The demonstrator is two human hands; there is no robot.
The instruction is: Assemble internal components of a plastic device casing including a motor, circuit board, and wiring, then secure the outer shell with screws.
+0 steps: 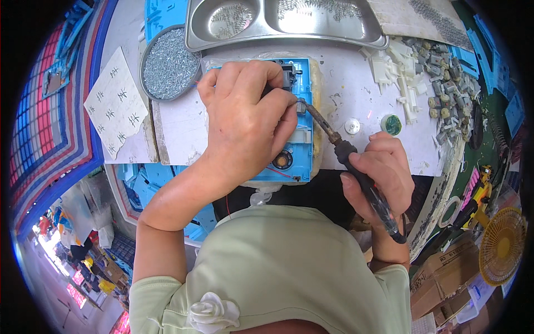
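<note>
A soldering iron (pixel 356 158) with a black handle is held in my right hand (pixel 384 172), its tip angled up and left. That tip meets a small metal part on a blue plastic housing (pixel 301 150) lying in front of me. My left hand (pixel 245 108) arches over the housing, thumb and forefinger pinched right beside the iron's tip. What the pinch holds is hidden. Near the housing's lower end sits a round dark part (pixel 282 160), with a thin red wire close by. My left hand covers much of the housing's left side.
A round dish of small metal screws (pixel 171 64) and a paper sheet (pixel 117 103) lie to the left. Behind stands a metal tray (pixel 289 42). On the right are a green-filled tin (pixel 391 124), white plastic pieces (pixel 403 78) and many small grey parts (pixel 450 89).
</note>
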